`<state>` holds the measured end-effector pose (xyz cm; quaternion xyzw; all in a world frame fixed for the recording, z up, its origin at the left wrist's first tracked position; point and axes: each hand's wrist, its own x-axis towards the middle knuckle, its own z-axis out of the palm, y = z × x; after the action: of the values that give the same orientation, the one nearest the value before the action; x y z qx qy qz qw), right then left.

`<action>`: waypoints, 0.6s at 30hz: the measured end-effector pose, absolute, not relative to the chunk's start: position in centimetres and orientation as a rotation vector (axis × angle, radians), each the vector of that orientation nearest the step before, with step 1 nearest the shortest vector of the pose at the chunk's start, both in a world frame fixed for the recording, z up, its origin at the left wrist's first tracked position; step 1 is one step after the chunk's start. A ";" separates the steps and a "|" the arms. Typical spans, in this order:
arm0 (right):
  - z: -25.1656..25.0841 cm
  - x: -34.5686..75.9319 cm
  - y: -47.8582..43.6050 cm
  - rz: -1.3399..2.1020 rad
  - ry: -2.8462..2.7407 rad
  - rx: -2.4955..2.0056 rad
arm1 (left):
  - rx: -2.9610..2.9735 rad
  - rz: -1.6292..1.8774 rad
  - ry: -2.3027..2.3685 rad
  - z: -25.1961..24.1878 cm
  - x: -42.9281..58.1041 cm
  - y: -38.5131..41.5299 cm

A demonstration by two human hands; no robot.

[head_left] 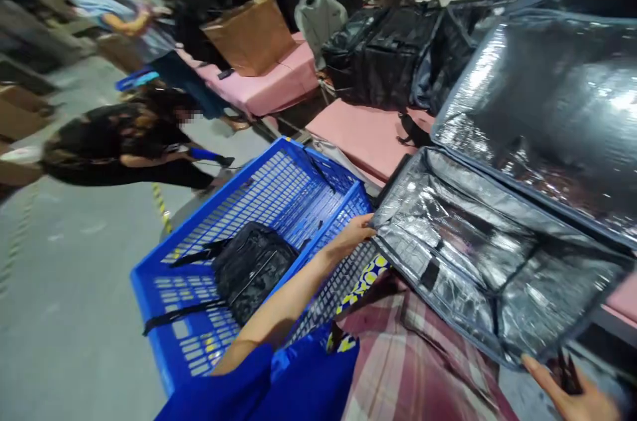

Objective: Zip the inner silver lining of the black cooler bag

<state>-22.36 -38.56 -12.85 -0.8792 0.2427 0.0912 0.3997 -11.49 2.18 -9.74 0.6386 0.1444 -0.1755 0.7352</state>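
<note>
one silver-lined bag (462,242), right of the blue crate (149,315), lid (547,109) folded back, inside showing
left hand (359,230) pinches its corner nearest the crate; right hand (582,404) is at a corner farther from the crate, thumb by the edge, fingers curled round what look like dark snips (566,374)
best practice: steady both corners evenly so the walls stay spread, snip tips turned outward or they could nick the foil
black bag (253,268) lies inside the crate, pink table (358,135) just past it, person (124,135) bent low left of it
</note>
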 end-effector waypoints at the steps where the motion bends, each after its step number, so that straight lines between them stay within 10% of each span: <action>1: -12.5 -22.4 -38.6 0.242 0.663 -2.208 | 1.435 -0.378 0.300 -9.7 -11.6 2.1; 18: -8.2 -21.9 -39.7 0.047 0.758 -2.087 | 1.941 -0.345 0.193 -10.0 -11.6 2.6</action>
<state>-21.88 -39.75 -8.24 -0.8420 0.3057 0.0192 0.4441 -11.64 2.56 -9.97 0.8195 0.0815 -0.1457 0.5482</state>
